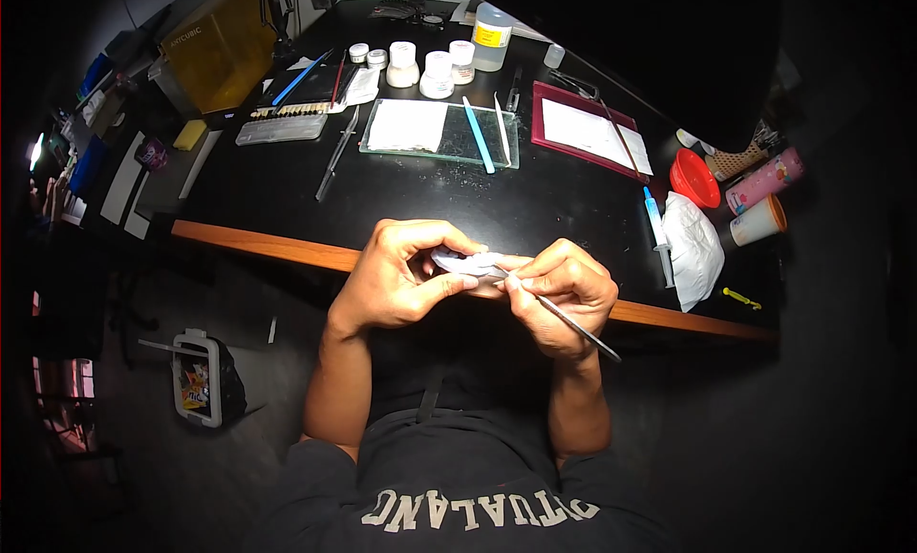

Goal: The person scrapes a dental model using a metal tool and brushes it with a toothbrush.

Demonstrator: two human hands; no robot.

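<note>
Just in front of the table's edge, my left hand (396, 274) grips a small pale grey moulded piece (457, 264) between thumb and fingers. Its shape resembles a dental cast, but details are too small to confirm. My right hand (565, 295) pinches a thin pen-like tool (583, 331) with a dark handle. The tool's tip points left at the piece; I cannot tell whether it touches. Fingers of both hands hide part of the piece's edges.
On the black table (420, 200) stand several white jars (437, 75), a clear bottle (492, 39), a glass slab (458, 150) and a dark red tray (540, 123). At right are a syringe (659, 233), white tissue (693, 252) and red bowl (694, 179). A bin (181, 386) stands lower left.
</note>
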